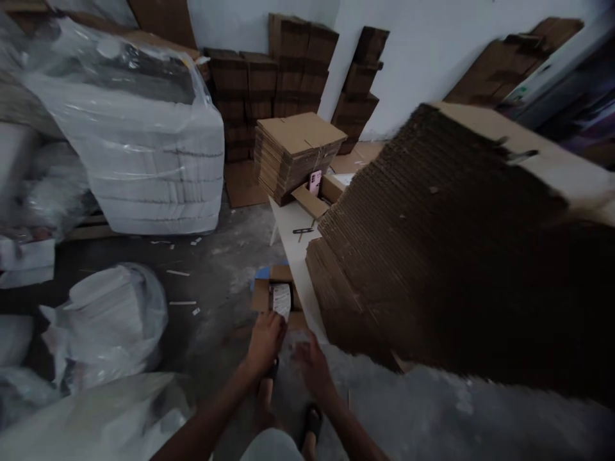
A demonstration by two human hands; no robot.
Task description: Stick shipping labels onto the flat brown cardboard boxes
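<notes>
Below me, a small open carton [261, 296] has its flaps folded outward. White printed paper [282, 299], which looks like labels, shows in its opening. My left hand [266, 338] is at the near edge of this paper, fingers closed on it. To the right, my right hand [310, 363] is lower and smeared by motion, its fingers bent. A pale, see-through patch by its fingertips is too blurred to name. Part of a blue surface [262, 273] shows behind the carton.
Flattened cardboard in a tall stack [384, 256] fills the right side, beside a white table [294, 240]. On the table are snips [303, 230], a pink phone [314, 182] and another cardboard stack [300, 137]. Plastic-wrapped white bundles [158, 160] stand left.
</notes>
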